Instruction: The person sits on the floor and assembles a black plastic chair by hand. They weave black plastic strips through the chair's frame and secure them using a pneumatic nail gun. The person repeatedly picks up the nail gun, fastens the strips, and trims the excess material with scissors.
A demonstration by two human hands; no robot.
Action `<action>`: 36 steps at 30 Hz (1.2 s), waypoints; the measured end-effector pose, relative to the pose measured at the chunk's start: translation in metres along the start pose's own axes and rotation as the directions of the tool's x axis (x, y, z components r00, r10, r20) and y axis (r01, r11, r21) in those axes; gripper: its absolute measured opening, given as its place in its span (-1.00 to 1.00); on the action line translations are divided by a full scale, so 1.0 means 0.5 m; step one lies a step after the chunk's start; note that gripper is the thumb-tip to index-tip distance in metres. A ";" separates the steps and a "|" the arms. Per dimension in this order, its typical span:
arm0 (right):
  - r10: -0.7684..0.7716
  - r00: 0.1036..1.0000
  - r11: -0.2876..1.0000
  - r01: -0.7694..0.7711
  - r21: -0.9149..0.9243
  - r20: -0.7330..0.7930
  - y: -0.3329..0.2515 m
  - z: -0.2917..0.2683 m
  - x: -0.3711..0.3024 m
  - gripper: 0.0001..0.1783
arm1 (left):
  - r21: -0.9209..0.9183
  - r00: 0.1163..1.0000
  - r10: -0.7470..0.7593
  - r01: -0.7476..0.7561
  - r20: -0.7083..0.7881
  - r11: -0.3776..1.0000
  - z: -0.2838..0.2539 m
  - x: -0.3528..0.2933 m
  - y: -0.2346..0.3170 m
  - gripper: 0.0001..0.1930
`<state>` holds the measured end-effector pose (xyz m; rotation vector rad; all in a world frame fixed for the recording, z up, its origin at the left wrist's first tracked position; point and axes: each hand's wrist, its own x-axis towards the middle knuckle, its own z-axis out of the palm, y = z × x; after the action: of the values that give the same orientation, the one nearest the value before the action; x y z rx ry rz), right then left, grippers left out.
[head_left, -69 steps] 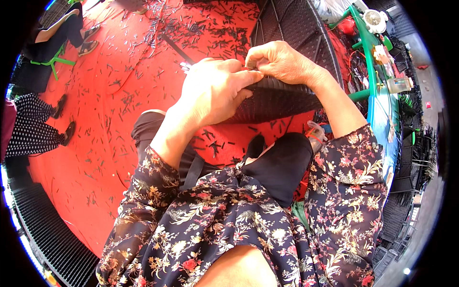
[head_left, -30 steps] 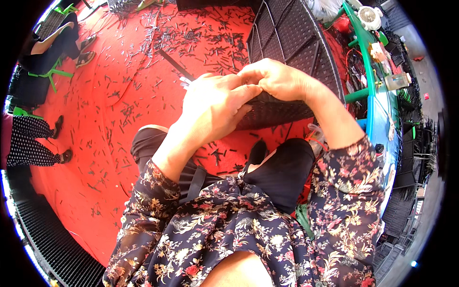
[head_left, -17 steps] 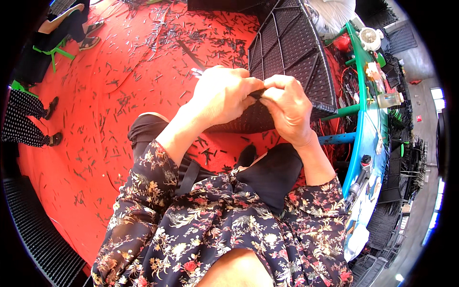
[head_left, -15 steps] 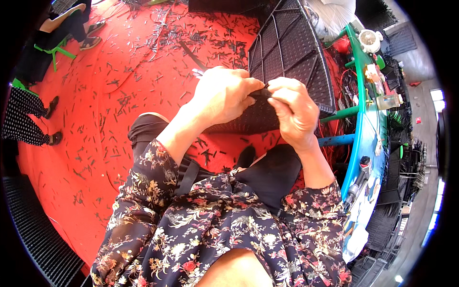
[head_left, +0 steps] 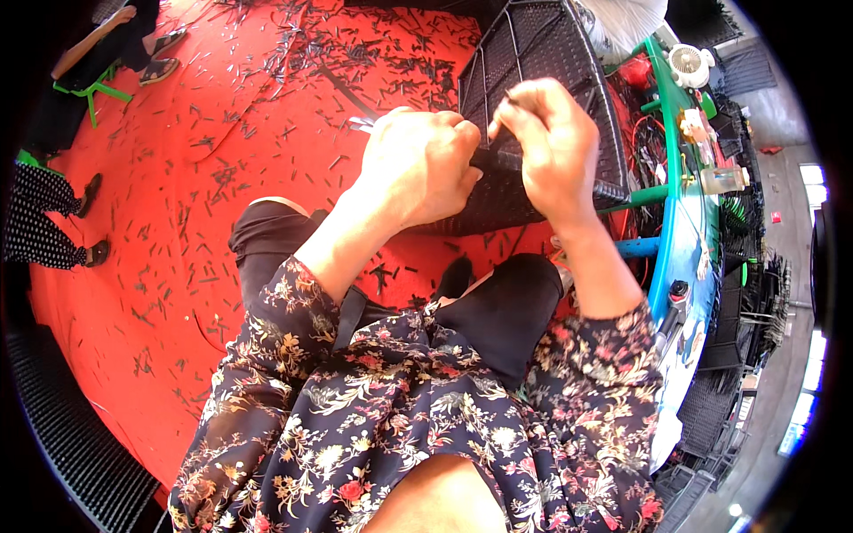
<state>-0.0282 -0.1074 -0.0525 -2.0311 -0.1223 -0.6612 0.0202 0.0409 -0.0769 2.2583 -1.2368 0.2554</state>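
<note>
A black woven wicker panel on a metal frame (head_left: 542, 53) stands tilted in front of my knees. My left hand (head_left: 418, 164) is closed in a fist at its near edge, gripping the weave. My right hand (head_left: 546, 142) is closed beside it, pinching a dark wicker strand (head_left: 498, 160) that runs between the two hands. The fingertips are hidden behind the knuckles.
The red floor mat (head_left: 178, 222) is strewn with several short dark strand cuttings. A green and blue workbench (head_left: 684, 222) with a small white fan (head_left: 689, 62) and bottles runs along the right. Other people's legs and a green stool (head_left: 89, 89) are at the far left.
My hands have separated slightly and my right hand has lifted, drawing the strand up from the panel edge. The view has tilted a little.
</note>
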 end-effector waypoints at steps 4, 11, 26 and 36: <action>0.177 0.969 0.984 -0.170 -0.054 0.172 0.039 0.009 0.049 -0.92 | 0.000 0.999 -0.028 0.028 -0.018 1.000 -0.008 -0.006 0.011 -0.79; 0.296 0.922 0.950 -0.259 -0.172 0.249 0.060 0.004 0.043 -0.86 | -0.056 1.000 0.010 -0.011 -0.019 0.998 -0.010 -0.015 0.006 -0.70; 0.211 0.969 0.969 -0.189 -0.160 0.132 0.053 0.015 0.013 -0.84 | -0.157 0.963 0.109 -0.151 -0.247 0.976 -0.006 -0.047 0.002 -0.63; 0.158 0.987 0.987 -0.159 0.028 0.017 0.009 0.003 -0.018 -0.94 | -0.126 0.863 0.279 -0.361 -0.421 0.924 -0.001 -0.061 0.009 -0.64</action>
<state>-0.0336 -0.1073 -0.0610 -1.9937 0.0207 -0.5414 -0.0006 0.0609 -0.0873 1.7077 -1.3401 0.6500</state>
